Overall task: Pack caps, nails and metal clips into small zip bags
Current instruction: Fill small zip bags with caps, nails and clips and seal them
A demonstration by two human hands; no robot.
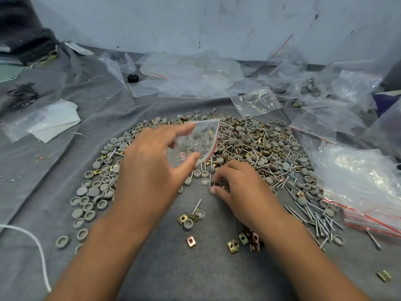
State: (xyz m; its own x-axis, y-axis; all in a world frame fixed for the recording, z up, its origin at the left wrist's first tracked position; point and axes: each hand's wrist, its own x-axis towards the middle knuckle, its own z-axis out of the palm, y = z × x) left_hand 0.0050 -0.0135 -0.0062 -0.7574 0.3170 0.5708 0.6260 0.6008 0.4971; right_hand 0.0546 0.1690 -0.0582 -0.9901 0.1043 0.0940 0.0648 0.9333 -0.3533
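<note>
A wide heap of grey round caps [236, 135], silver nails [312, 216] and brass-coloured metal clips [233, 246] lies on a grey cloth [195, 274]. My left hand [152, 168] holds a small clear zip bag [195, 142] above the heap, pinched between thumb and fingers; the bag has a red zip strip and some nails and caps inside. My right hand [236, 187] is down on the cloth at the heap's near edge, fingers curled over small pieces there; what it holds is hidden.
Stacks of empty zip bags [368, 192] lie at the right, more loose plastic bags [191, 77] at the back against a pale wall. A white cord [34, 242] runs at the left. Folded plastic [50, 122] lies on the left cloth.
</note>
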